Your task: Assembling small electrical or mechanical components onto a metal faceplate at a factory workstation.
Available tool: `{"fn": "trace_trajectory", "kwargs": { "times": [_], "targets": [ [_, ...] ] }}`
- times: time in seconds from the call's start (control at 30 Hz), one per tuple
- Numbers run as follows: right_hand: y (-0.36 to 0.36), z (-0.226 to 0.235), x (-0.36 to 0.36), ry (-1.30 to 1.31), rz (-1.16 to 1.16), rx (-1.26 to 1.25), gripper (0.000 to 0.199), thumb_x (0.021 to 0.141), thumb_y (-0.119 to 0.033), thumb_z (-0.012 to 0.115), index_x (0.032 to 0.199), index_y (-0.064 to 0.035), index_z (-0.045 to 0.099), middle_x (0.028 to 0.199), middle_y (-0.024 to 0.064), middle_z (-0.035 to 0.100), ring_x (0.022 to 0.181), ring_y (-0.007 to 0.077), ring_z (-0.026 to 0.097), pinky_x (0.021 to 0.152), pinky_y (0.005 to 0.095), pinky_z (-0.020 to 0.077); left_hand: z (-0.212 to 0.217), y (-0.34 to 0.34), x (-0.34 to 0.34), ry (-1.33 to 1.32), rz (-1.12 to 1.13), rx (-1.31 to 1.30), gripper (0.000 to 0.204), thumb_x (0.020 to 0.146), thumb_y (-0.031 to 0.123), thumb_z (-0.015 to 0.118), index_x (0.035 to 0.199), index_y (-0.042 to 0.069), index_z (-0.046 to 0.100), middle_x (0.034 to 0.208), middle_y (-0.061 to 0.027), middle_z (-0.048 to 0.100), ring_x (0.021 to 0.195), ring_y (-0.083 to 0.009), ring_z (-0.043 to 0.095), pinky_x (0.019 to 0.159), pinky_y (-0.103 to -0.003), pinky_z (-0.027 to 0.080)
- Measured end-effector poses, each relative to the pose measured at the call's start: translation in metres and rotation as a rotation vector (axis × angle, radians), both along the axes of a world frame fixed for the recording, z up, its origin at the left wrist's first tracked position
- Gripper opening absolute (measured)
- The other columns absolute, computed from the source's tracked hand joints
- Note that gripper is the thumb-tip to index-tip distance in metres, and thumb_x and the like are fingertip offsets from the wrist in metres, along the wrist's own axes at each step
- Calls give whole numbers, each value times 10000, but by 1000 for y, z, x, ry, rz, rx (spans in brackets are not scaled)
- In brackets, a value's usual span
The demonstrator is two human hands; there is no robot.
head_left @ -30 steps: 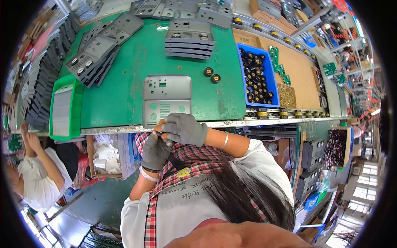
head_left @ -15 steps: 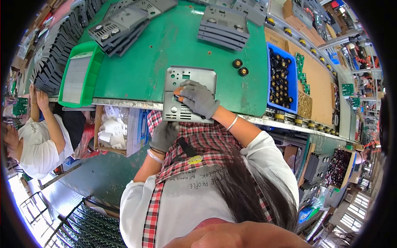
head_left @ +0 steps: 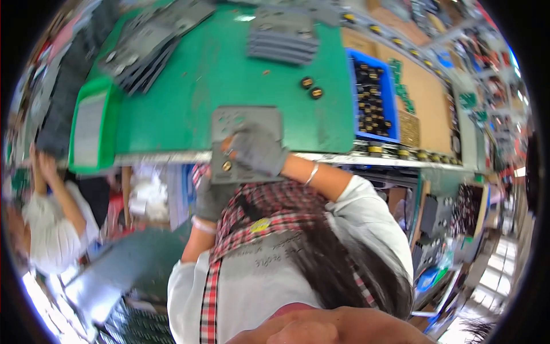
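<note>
A flat grey metal panel (head_left: 274, 123) with holes and slots lies over the near edge of the green table. My right hand (head_left: 259, 150), in a grey glove with bare fingertips, is over the panel. Its thumb and forefinger are bent close together; anything between them is too small and blurred to make out. Just nearer me, a small round gold-coloured piece (head_left: 227, 166) shows on the panel. My left hand (head_left: 213, 199), also gloved, grips the panel's near left edge from below, its fingers mostly hidden.
Two black round parts with gold centres (head_left: 311, 88) lie right of the panel. A blue bin (head_left: 394, 103) holds several more. Stacked panels (head_left: 282, 43) stand at the back, with others (head_left: 143, 51) to their left. A green tray (head_left: 109, 126) and a co-worker (head_left: 57, 223) are at left.
The whole view has shifted and blurred. My right hand and the panel have come slightly nearer me. A gold-coloured round piece now shows where a silver round spot was.
</note>
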State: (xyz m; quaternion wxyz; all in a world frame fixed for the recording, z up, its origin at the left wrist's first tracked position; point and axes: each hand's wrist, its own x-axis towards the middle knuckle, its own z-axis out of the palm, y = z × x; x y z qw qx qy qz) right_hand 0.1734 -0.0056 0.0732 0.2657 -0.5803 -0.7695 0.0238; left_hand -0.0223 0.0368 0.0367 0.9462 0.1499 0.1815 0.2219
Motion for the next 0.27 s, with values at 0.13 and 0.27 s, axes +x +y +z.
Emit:
{"fn": "trace_trajectory", "kwargs": {
  "times": [0.13,0.27],
  "targets": [
    [0,-27,-26,-52,12,-49,162,781,-306,512,855,-222,629,876,-22,624,796,186,601,663,363,475,-17,3,4,27,-5,35,518,832,382,502,1251,81,446,1105,-52,526,1009,-187,483,923,-385,357],
    [-10,6,-2,-12,-15,-3,188,717,-344,600,850,-231,669,817,-2,649,861,224,604,752,404,447,-18,0,32,-73,-11,76,532,797,401,544,1204,67,473,1094,-44,545,1042,-181,492,936,-400,355]
  ]
}}
